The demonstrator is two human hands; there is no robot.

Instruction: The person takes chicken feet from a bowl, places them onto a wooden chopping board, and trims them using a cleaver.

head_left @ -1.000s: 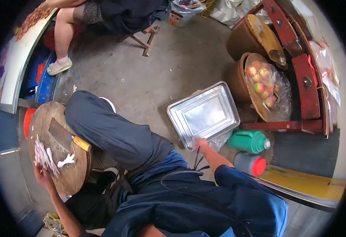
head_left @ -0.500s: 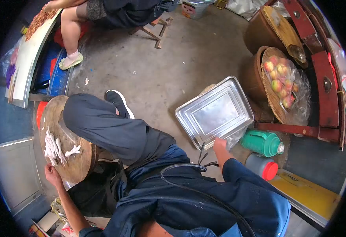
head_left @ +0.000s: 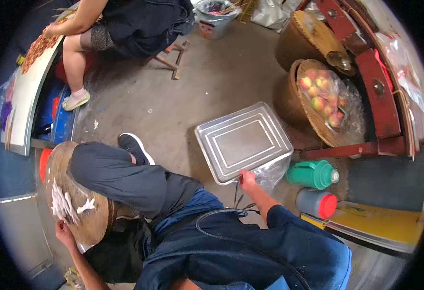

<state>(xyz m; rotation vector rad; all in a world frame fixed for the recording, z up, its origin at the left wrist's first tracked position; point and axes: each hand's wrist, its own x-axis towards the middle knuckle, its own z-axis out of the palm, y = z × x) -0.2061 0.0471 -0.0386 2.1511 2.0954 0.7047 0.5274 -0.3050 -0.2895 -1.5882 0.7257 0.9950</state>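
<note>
Pale chicken feet (head_left: 63, 205) lie in a pile on a round wooden block (head_left: 96, 224) at the left, and a smaller one (head_left: 86, 206) lies apart. At the pile's near end is my left hand (head_left: 65, 234), its fingers drawn together by the block's edge; what they hold, if anything, is hidden. My right hand (head_left: 248, 181) grips the near rim of a rectangular metal tray (head_left: 243, 141) low over the floor, right of my knee. Clear plastic (head_left: 272, 174) shows under the tray's right corner.
A green thermos (head_left: 313, 174) and a red-lidded jar (head_left: 316, 203) are at the right. Beyond them, bagged peaches (head_left: 323, 94) rest on a woven lid over a brown crock (head_left: 289, 99). Another person (head_left: 134, 29) sits at a white table (head_left: 40, 96) with reddish-brown pieces.
The tray has tipped under my right hand and its face looks different. My left hand stays beside the chicken feet. The whole view has shifted slightly.
</note>
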